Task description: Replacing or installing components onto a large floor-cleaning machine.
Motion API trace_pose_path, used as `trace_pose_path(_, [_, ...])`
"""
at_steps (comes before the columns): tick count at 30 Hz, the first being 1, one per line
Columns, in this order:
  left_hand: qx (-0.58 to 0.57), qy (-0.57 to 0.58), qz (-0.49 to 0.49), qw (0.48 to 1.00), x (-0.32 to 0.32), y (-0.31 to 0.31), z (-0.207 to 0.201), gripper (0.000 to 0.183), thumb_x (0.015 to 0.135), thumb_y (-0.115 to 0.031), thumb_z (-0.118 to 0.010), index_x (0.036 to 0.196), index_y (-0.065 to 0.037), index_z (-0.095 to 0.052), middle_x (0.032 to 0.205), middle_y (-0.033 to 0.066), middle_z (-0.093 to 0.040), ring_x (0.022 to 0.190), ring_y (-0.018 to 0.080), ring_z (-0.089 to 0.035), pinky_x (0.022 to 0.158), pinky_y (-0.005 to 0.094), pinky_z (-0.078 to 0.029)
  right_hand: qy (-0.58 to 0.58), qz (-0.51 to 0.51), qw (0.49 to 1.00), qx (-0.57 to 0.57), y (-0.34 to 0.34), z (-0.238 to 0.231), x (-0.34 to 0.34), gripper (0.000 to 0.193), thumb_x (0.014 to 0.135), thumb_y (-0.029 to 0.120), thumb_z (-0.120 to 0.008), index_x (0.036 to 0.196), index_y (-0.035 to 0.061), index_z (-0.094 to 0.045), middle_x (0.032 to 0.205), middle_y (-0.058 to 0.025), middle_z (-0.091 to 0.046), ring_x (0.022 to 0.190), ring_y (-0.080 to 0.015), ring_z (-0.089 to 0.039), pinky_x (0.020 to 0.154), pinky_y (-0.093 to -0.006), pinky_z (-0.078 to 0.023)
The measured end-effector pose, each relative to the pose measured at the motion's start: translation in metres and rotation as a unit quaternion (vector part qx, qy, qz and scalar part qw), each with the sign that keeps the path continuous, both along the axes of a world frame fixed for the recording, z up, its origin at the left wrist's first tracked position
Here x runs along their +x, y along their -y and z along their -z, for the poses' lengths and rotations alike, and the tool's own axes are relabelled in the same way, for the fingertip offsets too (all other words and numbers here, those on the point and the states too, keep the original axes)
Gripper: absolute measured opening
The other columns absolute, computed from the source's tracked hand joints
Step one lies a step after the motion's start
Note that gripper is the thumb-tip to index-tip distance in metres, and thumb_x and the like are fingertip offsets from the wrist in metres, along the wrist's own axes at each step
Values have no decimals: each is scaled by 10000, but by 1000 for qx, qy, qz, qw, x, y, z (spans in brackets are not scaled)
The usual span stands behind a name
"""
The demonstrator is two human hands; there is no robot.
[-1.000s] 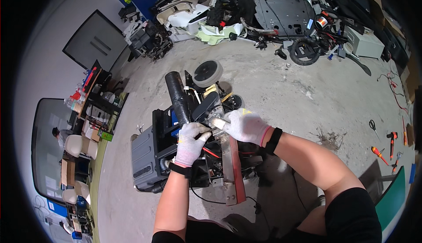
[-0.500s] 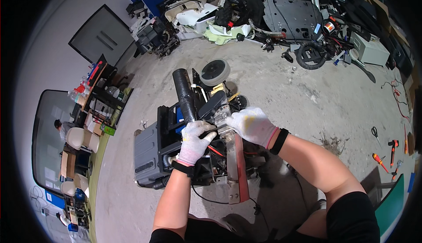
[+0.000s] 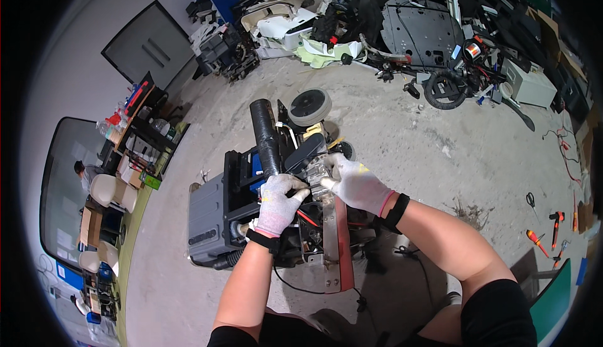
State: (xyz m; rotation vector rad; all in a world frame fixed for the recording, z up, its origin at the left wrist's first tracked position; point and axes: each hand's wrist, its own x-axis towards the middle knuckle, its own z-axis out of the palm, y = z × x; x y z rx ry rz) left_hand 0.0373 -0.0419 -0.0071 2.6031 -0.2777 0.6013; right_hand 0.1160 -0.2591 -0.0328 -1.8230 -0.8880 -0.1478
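A partly stripped machine [image 3: 217,212] with a grey casing, a black tube [image 3: 265,136] and a small grey wheel [image 3: 310,106] lies on the concrete floor. My left hand [image 3: 276,204], in a white glove, grips a thin tool or rod over the machine's open middle. To its right my gloved right hand [image 3: 356,185] presses on a silvery metal part [image 3: 316,171] beside a black handle-like piece [image 3: 306,150]. A red and grey strip [image 3: 338,246] runs down from under my hands.
A heap of dismantled black and white machine parts [image 3: 414,27] fills the back of the floor. Orange-handled tools [image 3: 545,237] lie at the right. A cluttered shelf [image 3: 141,136] stands at the left, with chairs and a person [image 3: 85,172] beyond glass.
My head view has shifted slightly. My hands stay on the same spot of the machine; the left hand has edged a little toward the right one.
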Motion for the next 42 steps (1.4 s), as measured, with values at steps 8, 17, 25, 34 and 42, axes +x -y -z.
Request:
trace_pose_path(8, [14,-4,29,999,-1,1,-3,140,750,-82,-824,882,-64,-782,948,94,-743,950,296,-666,886,413,-511,202,-33,959,-197,10,-18,-1,274,956,340,-656,995,70,-688,1004,-169,-722,882,-342,-711,716,-412,-555])
trace_pose_path(17, [19,-26,39,999,0,-2,-4,151,770,-91,-814,906,-55,-759,983,91,-736,983,293,-653,917,417,-491,152,-45,975,-157,14,-9,8,301,933,367,-665,985,73,-697,918,-152,-696,908,-342,-693,775,-441,-550])
trace_pose_path(25, [28,-24,26,999,-1,1,-2,140,772,-101,-818,890,-58,-757,973,85,-735,976,291,-659,900,413,-492,211,127,928,-281,-1,1,11,290,915,404,-683,840,125,-708,779,-111,-664,697,-301,-691,670,-421,-549])
trace_pose_path(34, [17,9,41,999,1,4,-5,113,748,-92,-809,835,-58,-746,898,77,-736,891,295,-680,815,410,-510,264,-14,955,-131,9,-8,8,306,910,387,-688,863,86,-661,852,-138,-686,872,-328,-693,734,-440,-522])
trace_pose_path(42, [-16,-25,13,999,-3,1,-5,173,738,-95,-840,870,-45,-740,954,99,-731,951,295,-667,881,409,-507,268,22,957,-112,7,-4,5,105,875,180,-642,878,75,-641,831,-140,-693,872,-305,-708,718,-438,-545])
